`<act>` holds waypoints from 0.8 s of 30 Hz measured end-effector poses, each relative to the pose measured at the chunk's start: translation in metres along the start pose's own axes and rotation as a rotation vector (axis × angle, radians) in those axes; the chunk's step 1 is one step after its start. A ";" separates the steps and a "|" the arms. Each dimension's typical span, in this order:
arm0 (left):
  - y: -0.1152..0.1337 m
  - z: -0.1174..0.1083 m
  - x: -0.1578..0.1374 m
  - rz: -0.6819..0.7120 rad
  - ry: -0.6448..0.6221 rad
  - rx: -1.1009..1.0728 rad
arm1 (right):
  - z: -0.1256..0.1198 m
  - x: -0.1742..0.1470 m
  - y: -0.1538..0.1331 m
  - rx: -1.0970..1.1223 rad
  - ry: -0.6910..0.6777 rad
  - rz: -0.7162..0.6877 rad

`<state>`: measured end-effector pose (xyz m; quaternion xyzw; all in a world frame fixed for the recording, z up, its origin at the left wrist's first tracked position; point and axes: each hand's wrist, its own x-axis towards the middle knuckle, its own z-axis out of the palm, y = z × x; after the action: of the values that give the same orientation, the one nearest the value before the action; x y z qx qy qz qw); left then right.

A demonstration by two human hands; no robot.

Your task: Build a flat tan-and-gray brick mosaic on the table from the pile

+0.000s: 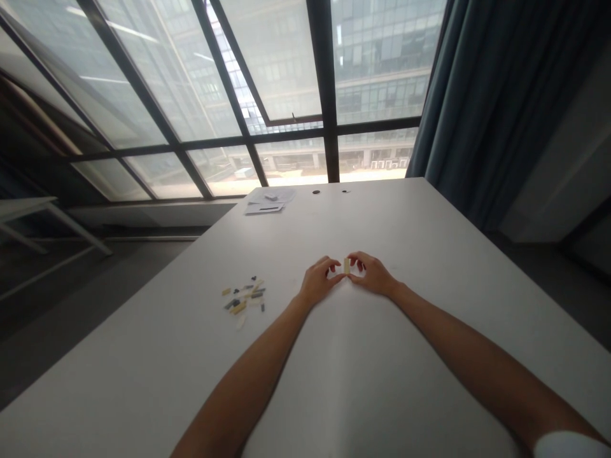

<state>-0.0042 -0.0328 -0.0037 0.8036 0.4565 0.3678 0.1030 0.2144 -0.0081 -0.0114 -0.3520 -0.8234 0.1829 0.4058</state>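
A small pale yellow building block stands upright at the middle of the white table, between my two hands. My right hand has its thumb and forefinger curled at the block's right side, seemingly pinching it. From the other side my left hand reaches in with the thumb close to the block's lower edge. Its fingers are bent and apart from the thumb, with a gap showing between them. Whether the left thumb touches the block is too small to tell.
Left of my hands lies a loose pile of small yellow, grey, black and white pieces. Papers rest at the far left corner of the white table. Near the far edge are a dark round spot and a small dark item.
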 end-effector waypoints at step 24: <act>0.000 0.003 0.000 0.091 0.042 -0.014 | -0.001 -0.002 0.005 -0.050 0.171 -0.006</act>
<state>-0.0024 -0.0320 -0.0055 0.8150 0.4187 0.3920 0.0821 0.2177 -0.0058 -0.0147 -0.3739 -0.7910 0.1306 0.4663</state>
